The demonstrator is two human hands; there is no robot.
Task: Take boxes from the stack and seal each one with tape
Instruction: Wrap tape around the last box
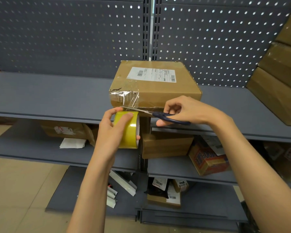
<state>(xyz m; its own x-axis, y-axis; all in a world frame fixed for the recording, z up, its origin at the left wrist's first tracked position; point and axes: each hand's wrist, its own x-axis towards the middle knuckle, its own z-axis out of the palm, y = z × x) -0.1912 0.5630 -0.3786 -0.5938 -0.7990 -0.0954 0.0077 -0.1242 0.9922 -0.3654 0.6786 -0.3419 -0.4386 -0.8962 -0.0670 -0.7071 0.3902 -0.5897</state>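
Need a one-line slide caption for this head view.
Left hand holds yellow tape roll; right hand scissors cut tape at box.

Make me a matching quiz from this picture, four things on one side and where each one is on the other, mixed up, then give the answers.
Things:
1. tape roll
2. scissors
3. box
4. stack

Places:
A. in the right hand
B. far right of the shelf
C. in the left hand
D. middle of the shelf, at its front edge

Pairs: 1-C, 2-A, 3-D, 4-B
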